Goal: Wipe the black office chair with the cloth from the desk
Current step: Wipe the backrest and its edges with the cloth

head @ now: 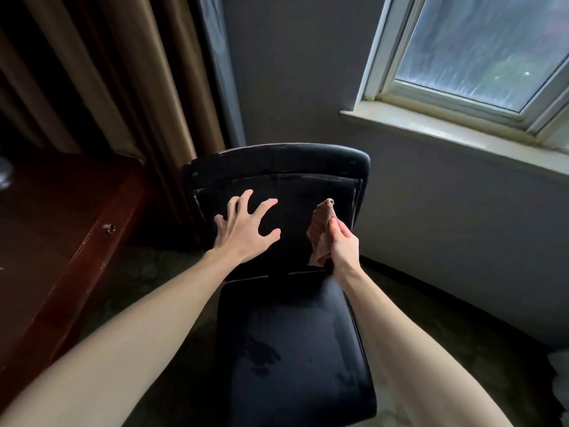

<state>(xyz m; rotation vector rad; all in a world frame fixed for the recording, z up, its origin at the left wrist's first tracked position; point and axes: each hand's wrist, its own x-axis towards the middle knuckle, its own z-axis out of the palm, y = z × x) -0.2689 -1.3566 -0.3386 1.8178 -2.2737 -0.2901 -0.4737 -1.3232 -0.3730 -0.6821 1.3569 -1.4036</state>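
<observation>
The black padded office chair stands straight ahead, its backrest at twelve o'clock. Before that backrest the right hand pinches between thumb and fingertips a bunched brown cloth whose long axis points toward twelve; whether its tip touches the upholstery I cannot tell. At nine o'clock from the cloth the left hand rests on the backrest, fingers spread wide, so the wiping stroke likely falls to the right hand.

Single head view, looking down, close over chair
</observation>
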